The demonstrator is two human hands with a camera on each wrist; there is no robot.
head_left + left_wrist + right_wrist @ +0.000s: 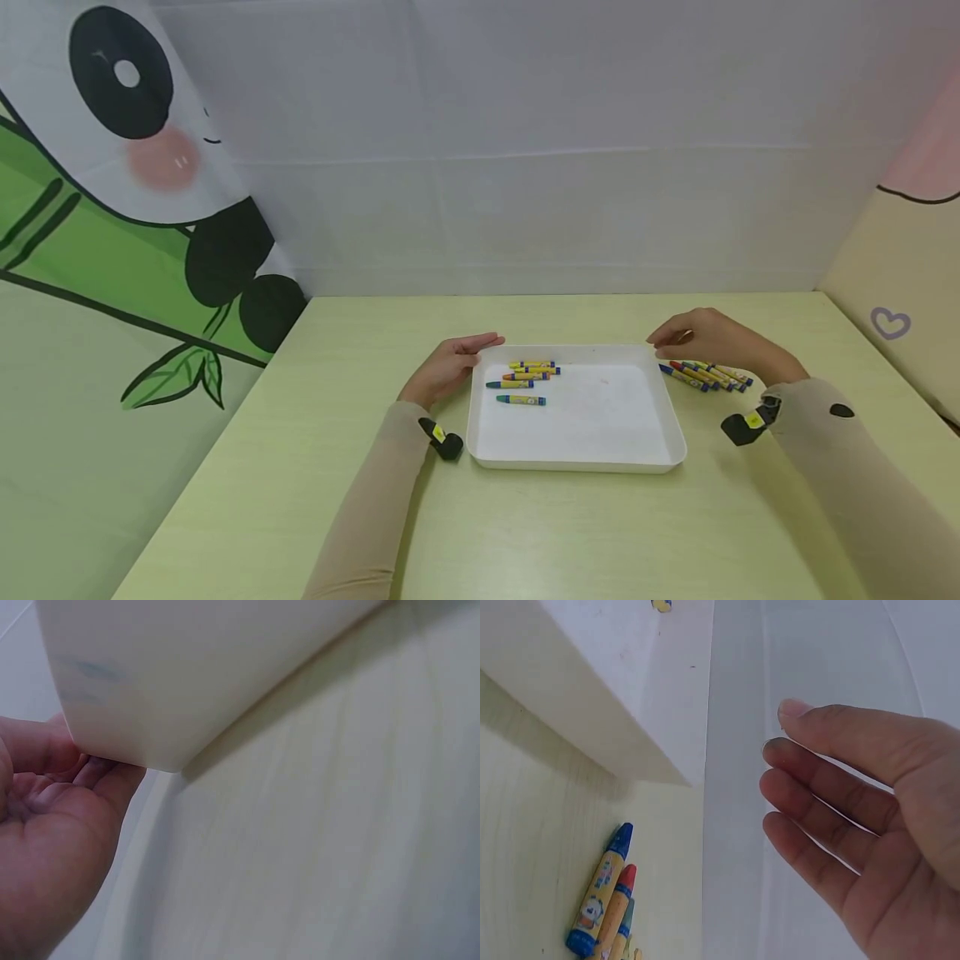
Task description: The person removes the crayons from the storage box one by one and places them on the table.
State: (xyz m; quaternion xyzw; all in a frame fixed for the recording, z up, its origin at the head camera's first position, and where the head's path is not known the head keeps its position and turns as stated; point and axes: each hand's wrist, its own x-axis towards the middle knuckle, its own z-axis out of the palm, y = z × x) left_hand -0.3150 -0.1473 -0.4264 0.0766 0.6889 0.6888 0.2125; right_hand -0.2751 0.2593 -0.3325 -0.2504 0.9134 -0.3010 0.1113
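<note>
The left hand (448,368) holds the far left corner of the white tray (600,417), the thumb against the outer wall and the fingers at the edge, so that the corner sits between them. The right hand (708,337) holds nothing: its fingers (799,796) are bent loosely, the thumb spread from them, and the tips are just beside the far right corner, apart from it.

The one tray lies between both sets of fingers. Just to the right of the left fingertips, inside it, are five crayons (521,401): four lie close together and one lies a little apart on the wearer's side, their tips towards the left hand. The tray's left wall stands between them and the left thumb; its right wall and much bare floor separate them from the right fingers.

Below the right hand, outside the tray, lies a bunch of crayons (684,377), at least five; they overlap, so an exact count cannot be told. A blue tip and a red one lead the bunch.

Behind the fingers, at each wrist, is a black device, two in all. Around everything stretches the pale table (562,533); well beyond the fingertips hangs a grey-white backdrop (525,208).
</note>
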